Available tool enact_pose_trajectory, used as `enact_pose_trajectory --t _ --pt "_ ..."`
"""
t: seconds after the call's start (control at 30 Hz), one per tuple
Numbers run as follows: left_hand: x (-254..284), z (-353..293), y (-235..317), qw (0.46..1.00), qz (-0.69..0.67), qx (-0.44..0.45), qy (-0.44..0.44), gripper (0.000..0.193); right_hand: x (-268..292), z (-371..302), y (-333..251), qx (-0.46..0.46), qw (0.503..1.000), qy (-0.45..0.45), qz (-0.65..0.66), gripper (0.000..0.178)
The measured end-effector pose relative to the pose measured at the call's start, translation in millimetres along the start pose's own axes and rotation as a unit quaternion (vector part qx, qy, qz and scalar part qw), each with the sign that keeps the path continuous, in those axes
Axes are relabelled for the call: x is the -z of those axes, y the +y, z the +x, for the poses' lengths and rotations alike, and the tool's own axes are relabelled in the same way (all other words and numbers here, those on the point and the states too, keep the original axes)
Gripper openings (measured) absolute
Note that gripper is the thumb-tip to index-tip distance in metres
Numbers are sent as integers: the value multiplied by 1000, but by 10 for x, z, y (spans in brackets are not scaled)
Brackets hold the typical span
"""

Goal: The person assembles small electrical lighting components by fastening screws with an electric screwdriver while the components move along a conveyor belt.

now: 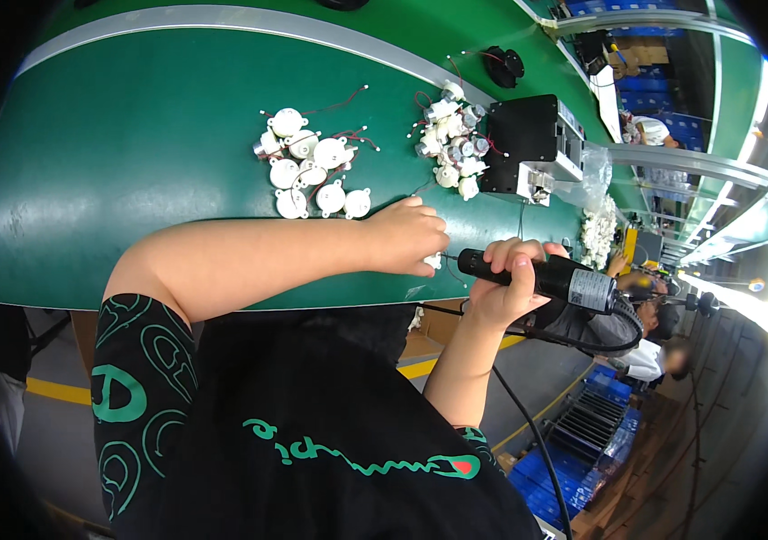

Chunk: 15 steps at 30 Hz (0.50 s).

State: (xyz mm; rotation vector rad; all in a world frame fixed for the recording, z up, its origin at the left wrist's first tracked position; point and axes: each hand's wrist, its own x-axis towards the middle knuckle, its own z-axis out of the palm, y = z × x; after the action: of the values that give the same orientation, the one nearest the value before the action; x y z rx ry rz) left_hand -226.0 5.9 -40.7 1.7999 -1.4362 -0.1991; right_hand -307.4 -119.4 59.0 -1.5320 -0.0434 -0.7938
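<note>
My right hand [517, 279] is wrapped round a black electric screwdriver [556, 277], held level. Its thin bit points left at a small white plastic part [433, 260], mostly hidden under the fingers of my left hand [409, 236]. Those fingers are closed on the part near the table's front edge. Whether the bit sits in a screw cannot be made out. Beyond my left forearm lies a loose group of round white parts [331, 197] with red and black wires. A heap of white parts with small metal motors [449, 135] lies farther right.
A black box-shaped machine [528, 144] stands on the green table [132, 135], right of the heap. Farther right are a clear plastic bag [592, 175] and a white pile [598, 236]. The screwdriver's black cable [573, 342] loops down beside my right arm. Other people sit along the right.
</note>
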Motion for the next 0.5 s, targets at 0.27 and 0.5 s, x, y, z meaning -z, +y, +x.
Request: enact_pose_trajectory --t 0.27,0.5 --pt "-13 5 -6 1000 3 -1 3 32 22 9 42 -3 999 -33 22 39" --pt "29 -5 9 1000 2 1 -2 31 40 21 62 -30 996 -71 43 38"
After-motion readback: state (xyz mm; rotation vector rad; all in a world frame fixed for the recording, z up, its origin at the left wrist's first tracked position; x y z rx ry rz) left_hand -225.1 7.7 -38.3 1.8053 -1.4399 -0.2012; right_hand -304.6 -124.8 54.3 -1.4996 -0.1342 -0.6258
